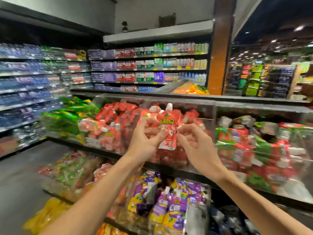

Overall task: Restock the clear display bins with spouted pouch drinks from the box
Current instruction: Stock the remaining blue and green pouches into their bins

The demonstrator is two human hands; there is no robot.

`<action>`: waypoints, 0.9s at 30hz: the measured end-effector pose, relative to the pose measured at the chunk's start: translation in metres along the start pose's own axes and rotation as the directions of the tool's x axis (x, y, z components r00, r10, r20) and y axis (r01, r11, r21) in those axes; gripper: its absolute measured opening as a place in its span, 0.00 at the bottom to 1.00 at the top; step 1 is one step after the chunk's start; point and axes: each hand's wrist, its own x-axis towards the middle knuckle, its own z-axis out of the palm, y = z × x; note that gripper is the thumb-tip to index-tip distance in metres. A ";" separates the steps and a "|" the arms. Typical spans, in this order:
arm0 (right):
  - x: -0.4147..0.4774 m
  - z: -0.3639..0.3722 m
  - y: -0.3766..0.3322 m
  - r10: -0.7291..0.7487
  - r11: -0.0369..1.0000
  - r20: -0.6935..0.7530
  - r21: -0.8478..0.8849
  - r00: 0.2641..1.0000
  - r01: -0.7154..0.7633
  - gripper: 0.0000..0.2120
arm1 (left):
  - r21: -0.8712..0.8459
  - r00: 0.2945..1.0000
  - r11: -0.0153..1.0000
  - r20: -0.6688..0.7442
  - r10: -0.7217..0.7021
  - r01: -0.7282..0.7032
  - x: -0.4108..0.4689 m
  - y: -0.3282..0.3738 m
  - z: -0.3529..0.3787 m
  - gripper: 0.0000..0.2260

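Note:
A red spouted pouch (167,131) with a white cap stands upright between both hands, above a clear bin (118,129) heaped with the same red pouches. My left hand (146,138) grips its left edge, and another red pouch (144,116) shows behind those fingers. My right hand (194,141) pinches the pouch's right edge with fingers curled. The box is not in view.
A bin of red-and-green pouches (254,141) sits to the right, green pouches (67,116) to the left. Below are bins of purple pouches (169,200) and mixed pouches (71,170). Yellow packs (47,216) lie at lower left. Bottled-water shelves (33,78) line the aisle.

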 end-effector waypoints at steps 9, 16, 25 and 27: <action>-0.004 0.138 -0.026 -0.062 0.965 0.272 0.263 0.960 -0.012 0.26 | 0.172 0.948 0.985 -0.315 0.043 0.013 -0.037 -0.010 -0.114 0.09; 0.022 0.220 -0.016 -0.036 0.987 0.336 0.162 0.941 -0.020 0.21 | 0.158 0.986 0.983 -0.148 -0.074 0.097 -0.023 -0.045 -0.202 0.27; 0.092 0.318 -0.028 0.065 0.981 0.233 0.165 0.970 -0.106 0.20 | 0.098 0.996 0.995 0.073 -0.044 0.037 0.095 -0.085 -0.311 0.33; 0.124 0.324 -0.032 0.118 0.973 0.146 0.183 0.982 -0.144 0.21 | 0.118 0.993 0.993 0.118 -0.026 0.012 0.133 -0.082 -0.327 0.34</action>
